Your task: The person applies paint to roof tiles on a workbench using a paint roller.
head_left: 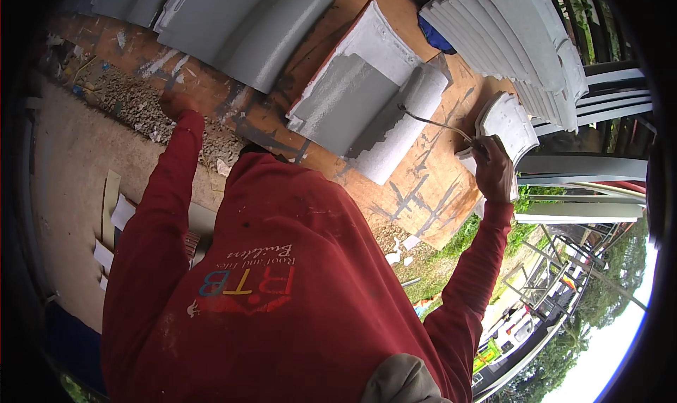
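Observation:
My right hand (pixel 493 165) is closed round the handle end of a paint roller (pixel 438 124), whose thin bent metal rod reaches left over a roof tile (pixel 388 36). The rod ends at the edge of the wet paint; the roller head is hard to tell from the grey around it. Smooth grey covers the tile's near left part, while its far strip and right-hand curve are whitish. My left hand (pixel 180 105) hangs apart from the tile, near the table's left edge, looking curled, with nothing visible in it.
The tile lies on a paint-streaked wooden table (pixel 437 198). Grey tiles (pixel 247 29) lie at the far left. A tall stack of pale tiles (pixel 501 29) stands far right, above a smaller pale piece (pixel 509 124). Gravel (pixel 141 110) runs along the table's left edge.

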Motion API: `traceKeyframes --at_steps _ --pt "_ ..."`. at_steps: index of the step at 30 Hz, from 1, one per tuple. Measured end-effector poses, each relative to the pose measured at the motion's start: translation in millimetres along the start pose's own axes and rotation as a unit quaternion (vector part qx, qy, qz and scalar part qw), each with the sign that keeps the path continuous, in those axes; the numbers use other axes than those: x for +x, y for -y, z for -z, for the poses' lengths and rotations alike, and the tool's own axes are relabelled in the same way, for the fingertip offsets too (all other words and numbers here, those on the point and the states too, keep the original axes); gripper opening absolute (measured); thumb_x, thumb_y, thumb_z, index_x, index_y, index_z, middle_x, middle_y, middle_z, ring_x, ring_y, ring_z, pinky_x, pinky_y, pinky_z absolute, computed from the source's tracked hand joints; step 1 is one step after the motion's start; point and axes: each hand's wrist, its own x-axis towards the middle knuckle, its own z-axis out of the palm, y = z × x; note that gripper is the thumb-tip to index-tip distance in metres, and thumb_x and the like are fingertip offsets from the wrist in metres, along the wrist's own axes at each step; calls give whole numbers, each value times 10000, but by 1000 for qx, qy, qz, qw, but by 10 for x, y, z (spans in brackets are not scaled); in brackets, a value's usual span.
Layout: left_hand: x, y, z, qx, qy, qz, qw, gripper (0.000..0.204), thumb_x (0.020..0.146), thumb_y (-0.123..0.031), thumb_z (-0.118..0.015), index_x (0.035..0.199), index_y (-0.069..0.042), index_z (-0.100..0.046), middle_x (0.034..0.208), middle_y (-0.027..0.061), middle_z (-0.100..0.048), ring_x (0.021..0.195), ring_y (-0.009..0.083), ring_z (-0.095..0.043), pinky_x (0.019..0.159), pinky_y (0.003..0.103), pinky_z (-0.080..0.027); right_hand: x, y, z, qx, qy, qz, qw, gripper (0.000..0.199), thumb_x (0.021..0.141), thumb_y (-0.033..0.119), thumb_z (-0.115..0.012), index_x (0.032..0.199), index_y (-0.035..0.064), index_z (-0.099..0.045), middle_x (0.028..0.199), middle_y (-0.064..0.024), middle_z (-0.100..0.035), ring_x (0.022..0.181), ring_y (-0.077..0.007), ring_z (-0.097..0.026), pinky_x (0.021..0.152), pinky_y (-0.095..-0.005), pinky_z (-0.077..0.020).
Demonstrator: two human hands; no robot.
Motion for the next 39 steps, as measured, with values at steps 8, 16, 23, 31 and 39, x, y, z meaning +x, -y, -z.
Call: traceKeyframes --at_steps 8,16,23,31,39 --pt "-150 -351 126 32 -13 53 998 652 1068 -462 -293 1189 105 -590 1219 328 -612 1124 478 -602 949 523 -489 657 369 -758 -15 -1 64 998 183 901 161 -677 1073 109 -712 934 -115 -709 832 -343 -684 683 -424 -520" --pt "-190 -456 173 23 -7 62 998 648 1068 -451 -311 1163 121 -598 1190 328 -624 1117 479 -606 942 521 -492 700 -31 -401 49 147 -67 986 245 946 233 -606 1075 74 -741 921 -187 -710 828 -333 -694 732 -406 -523" --pt "-87 -197 72 13 -4 49 999 638 1066 -441 -329 1171 127 -599 1224 331 -616 1129 476 -608 953 510 -492 507 -288 -45 35 176 -140 974 244 922 189 -644 1064 18 -744 920 -194 -729 856 -284 -709 781 -370 -523" --pt "-49 -175 57 17 -11 31 999 621 1065 -433 -314 1199 98 -605 1248 314 -615 1140 469 -607 955 509 -493 176 214 -424 60 102 -164 979 242 919 251 -658 1064 86 -760 980 -179 -727 905 -326 -710 790 -379 -526" --pt "81 -4 -24 59 3 35 998 607 1063 -430 -309 1165 81 -621 1231 304 -626 1134 453 -614 962 493 -496 -12 273 -401 6 45 -181 982 217 910 283 -662 1001 120 -773 949 -147 -733 896 -354 -697 770 -419 -534"
